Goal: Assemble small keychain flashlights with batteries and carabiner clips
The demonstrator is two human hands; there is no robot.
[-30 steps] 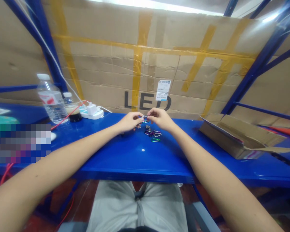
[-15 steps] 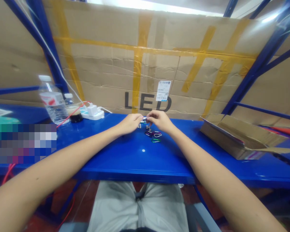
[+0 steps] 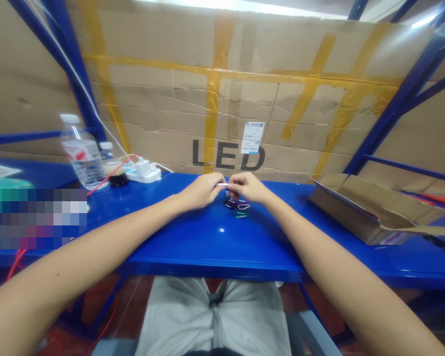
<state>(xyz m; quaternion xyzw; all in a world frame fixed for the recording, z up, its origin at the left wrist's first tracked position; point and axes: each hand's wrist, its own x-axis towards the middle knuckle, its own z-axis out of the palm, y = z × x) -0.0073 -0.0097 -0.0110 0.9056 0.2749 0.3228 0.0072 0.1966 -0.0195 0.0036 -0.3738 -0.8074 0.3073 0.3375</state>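
My left hand (image 3: 202, 190) and my right hand (image 3: 246, 187) meet over the far middle of the blue table (image 3: 215, 242). Both pinch a small silver metal piece (image 3: 222, 185) between their fingertips. Just below my right hand lies a little heap of coloured carabiner clips (image 3: 237, 204), purple and dark ones, with a green clip (image 3: 241, 214) nearest me. Both forearms reach forward from the bottom corners of the view.
A water bottle (image 3: 79, 155), a small dark-capped jar (image 3: 113, 173) and a white power strip (image 3: 144, 171) with a red cable stand at the back left. An open cardboard box (image 3: 371, 212) lies at the right. A taped cardboard wall marked LED (image 3: 228, 154) closes the back.
Both hands stay together on the small silver piece, shifted slightly. The view has drifted a little to the left and up.
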